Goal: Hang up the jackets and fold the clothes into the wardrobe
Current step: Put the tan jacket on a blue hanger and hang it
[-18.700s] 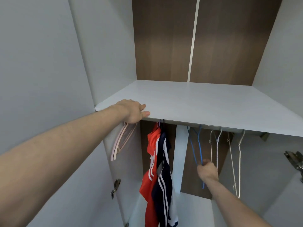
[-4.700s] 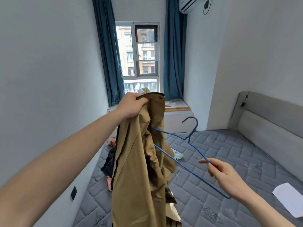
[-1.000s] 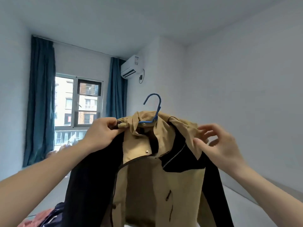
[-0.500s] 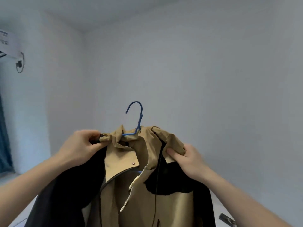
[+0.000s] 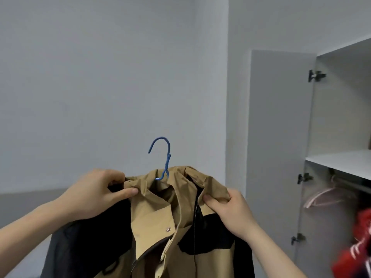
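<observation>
A tan and black jacket [image 5: 152, 215] hangs on a blue wire hanger [image 5: 163, 155] whose hook sticks up above the collar. My left hand [image 5: 96, 193] pinches the jacket's left shoulder between thumb and fingers. My right hand [image 5: 230, 209] grips the right side of the collar. I hold the jacket up in front of me, left of the open wardrobe [image 5: 341, 109]. The hanger's shoulders are hidden inside the jacket.
The wardrobe's grey door [image 5: 279, 137] stands open at the right. A white shelf [image 5: 345, 161] crosses it, with a rail beneath holding pink hangers [image 5: 325, 197] and a red garment [image 5: 359, 247]. A plain grey wall fills the left.
The view has swung right, from the bare wall to the open wardrobe. Both hands keep their hold on the jacket's shoulders; the jacket stays on the hanger.
</observation>
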Demonstrator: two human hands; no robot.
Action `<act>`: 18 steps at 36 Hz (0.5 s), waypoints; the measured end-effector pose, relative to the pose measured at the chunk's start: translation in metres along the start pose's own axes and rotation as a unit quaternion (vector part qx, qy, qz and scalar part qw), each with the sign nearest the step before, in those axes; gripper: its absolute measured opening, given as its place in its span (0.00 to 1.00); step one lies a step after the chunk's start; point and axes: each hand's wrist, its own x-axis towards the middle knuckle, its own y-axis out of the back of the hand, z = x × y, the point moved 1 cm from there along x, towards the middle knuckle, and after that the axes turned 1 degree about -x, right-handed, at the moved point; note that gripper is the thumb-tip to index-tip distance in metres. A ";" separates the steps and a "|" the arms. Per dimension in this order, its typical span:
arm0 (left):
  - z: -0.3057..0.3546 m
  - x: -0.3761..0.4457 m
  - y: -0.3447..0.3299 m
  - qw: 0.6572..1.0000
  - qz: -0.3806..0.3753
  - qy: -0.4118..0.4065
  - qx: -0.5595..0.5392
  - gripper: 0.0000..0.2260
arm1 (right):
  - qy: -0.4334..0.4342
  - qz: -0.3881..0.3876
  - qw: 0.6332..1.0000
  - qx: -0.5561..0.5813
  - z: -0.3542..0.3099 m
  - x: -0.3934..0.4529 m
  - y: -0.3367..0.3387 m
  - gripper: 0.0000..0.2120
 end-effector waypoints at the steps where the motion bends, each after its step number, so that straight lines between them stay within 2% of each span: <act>1: 0.005 0.014 -0.012 1.000 -0.005 -0.014 -0.012 0.28 | -0.008 0.021 1.000 -0.006 0.007 -0.003 0.014 0.12; 4: 0.021 0.055 -0.046 0.997 -0.017 -0.045 -0.064 0.26 | -0.031 0.090 0.995 -0.033 0.027 -0.011 0.053 0.14; 7: 0.038 0.096 -0.078 0.989 -0.036 -0.078 -0.119 0.23 | -0.057 0.158 0.984 -0.057 0.044 -0.017 0.087 0.11; 13: 0.070 0.163 -0.142 0.960 -0.098 -0.161 -0.207 0.21 | -0.072 0.282 0.951 -0.106 0.056 -0.032 0.127 0.08; 14: 0.075 0.171 -0.153 0.954 -0.113 -0.174 -0.216 0.20 | -0.079 0.299 0.944 -0.114 0.055 -0.034 0.129 0.12; 16: 0.086 0.187 -0.174 0.941 -0.144 -0.201 -0.231 0.17 | -0.095 0.331 0.930 -0.131 0.058 -0.040 0.134 0.27; 17: 0.093 0.194 -0.187 0.934 -0.161 -0.214 -0.237 0.17 | -0.102 0.345 0.923 -0.139 0.061 -0.042 0.136 0.29; 18: 0.099 0.200 -0.200 0.926 -0.178 -0.226 -0.245 0.17 | -0.112 0.362 0.913 -0.152 0.061 -0.044 0.137 0.26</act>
